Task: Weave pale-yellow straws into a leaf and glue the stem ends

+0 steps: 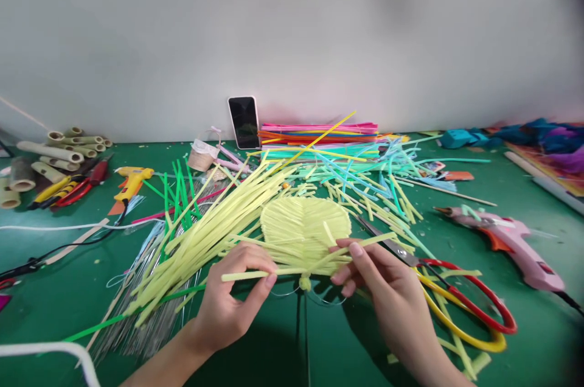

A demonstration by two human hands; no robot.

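Observation:
My left hand (241, 289) pinches a pale yellow pipe cleaner (241, 276) between thumb and forefinger, its end sticking out to the left. With thumb and fingers closed, my right hand (383, 283) grips a pale yellow pipe cleaner at the right side. Between both hands lies a rounded, leaf-like piece (303, 219) of pale yellow pipe cleaners with a centre line. A small yellow knot (305, 282) sits at its near end, above a thin dark stem (306, 332). Scissors (404, 251) with red and yellow handles lie partly behind my right hand.
Loose yellow pipe cleaners (214, 229) and thin wires (137, 320) spread at left. Colourful bundles (319, 134) and a phone (243, 122) are by the wall. A pink glue gun (520, 244) lies right; a yellow glue gun (132, 183), pliers (84, 186) and bamboo tubes (50, 153) lie left.

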